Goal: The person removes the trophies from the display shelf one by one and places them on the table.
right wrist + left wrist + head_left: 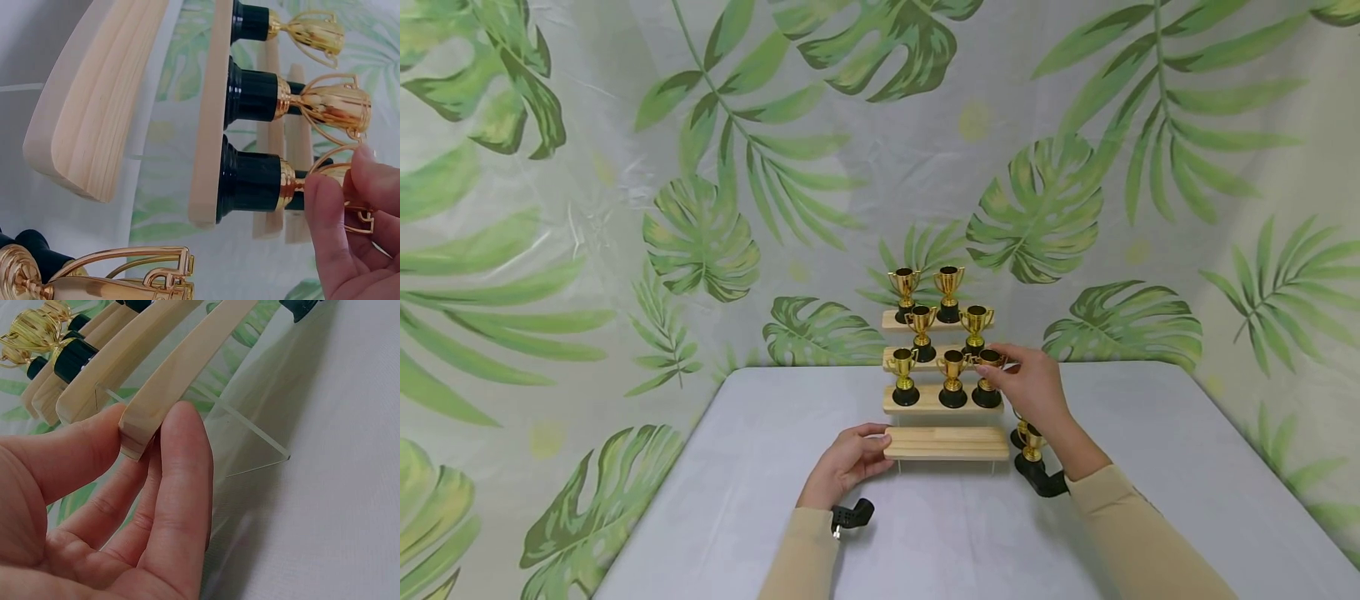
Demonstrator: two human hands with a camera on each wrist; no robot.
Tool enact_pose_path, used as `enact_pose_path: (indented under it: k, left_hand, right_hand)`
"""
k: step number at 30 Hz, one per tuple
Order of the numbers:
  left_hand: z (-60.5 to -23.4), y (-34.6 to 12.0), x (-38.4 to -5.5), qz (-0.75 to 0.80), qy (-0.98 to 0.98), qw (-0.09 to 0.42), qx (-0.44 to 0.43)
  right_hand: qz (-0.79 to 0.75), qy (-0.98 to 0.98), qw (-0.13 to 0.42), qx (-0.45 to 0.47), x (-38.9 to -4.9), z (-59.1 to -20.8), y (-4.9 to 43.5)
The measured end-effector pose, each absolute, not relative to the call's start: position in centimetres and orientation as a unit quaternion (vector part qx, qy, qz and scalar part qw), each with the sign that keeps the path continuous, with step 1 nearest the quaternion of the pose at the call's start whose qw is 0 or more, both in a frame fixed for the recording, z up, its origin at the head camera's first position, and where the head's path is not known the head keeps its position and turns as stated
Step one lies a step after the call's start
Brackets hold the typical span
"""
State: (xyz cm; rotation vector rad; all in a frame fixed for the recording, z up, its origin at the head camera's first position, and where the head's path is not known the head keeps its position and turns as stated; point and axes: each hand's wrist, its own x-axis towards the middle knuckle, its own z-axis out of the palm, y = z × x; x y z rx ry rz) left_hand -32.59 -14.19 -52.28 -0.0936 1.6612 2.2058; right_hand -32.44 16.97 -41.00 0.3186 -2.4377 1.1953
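Observation:
My left hand (850, 458) pinches the left end of the lowest wooden shelf (946, 443) of a tiered stand, thumb and fingertips on its edge. That shelf carries no trophy. One tier up, my right hand (1033, 387) holds a small gold trophy cup (987, 393) by its upper part. Its black base (253, 181) rests at the right end of that shelf (203, 203), and the fingers partly hide the cup. A middle trophy (953, 379) and a left trophy (905, 377) stand upright in the same row.
Two trophies stand on each of the upper shelves, such as a gold one (950, 287) at the top. Right of the stand, more trophies (1033, 443) are on the white tabletop (760, 467), partly behind my right wrist. A leaf-patterned cloth (820, 208) hangs behind.

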Motion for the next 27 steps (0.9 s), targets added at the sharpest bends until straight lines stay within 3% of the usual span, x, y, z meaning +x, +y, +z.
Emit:
enact_pose_path:
  k: [7, 27]
  left_hand:
    - [-52.3, -14.1, -32.5, 0.784, 0.590, 0.188, -0.028]
    - [-51.9, -14.2, -32.2, 0.783, 0.592, 0.190, -0.021]
  right_hand:
    - [0.426, -0.868, 0.229, 0.112, -32.5, -41.2, 17.1]
    - [0.428, -0.865, 0.240, 0.099, -30.7, -39.3, 17.2]
